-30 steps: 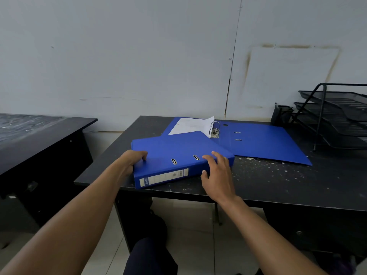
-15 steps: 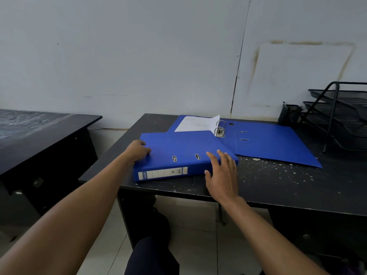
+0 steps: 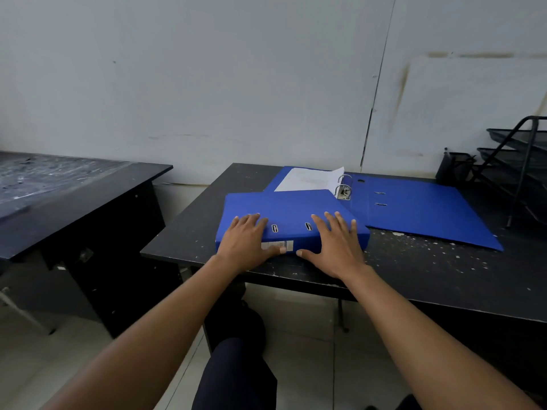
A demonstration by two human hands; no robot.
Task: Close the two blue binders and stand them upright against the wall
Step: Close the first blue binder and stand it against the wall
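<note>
A closed blue binder (image 3: 284, 208) lies flat near the front edge of the black desk (image 3: 414, 270), its labelled spine facing me. My left hand (image 3: 247, 241) lies on its left part, fingers on the cover and thumb across the spine label. My right hand (image 3: 334, 242) grips its right part the same way, thumb on the spine. Behind it a second blue binder (image 3: 414, 208) lies open and flat, with white paper (image 3: 307, 180) on its left half and metal rings (image 3: 343, 189) standing at the middle. The closed binder overlaps the open one's left half.
The white wall (image 3: 266, 84) rises right behind the desk. A black mesh paper tray rack (image 3: 521, 161) and a small mesh holder (image 3: 454, 167) stand at the desk's back right. Another dark desk (image 3: 74, 190) stands to the left across a gap.
My left hand moved from the binder's left edge onto its cover and spine. My right hand slid further onto the cover. The binder now lies flatter and squarer to me.
</note>
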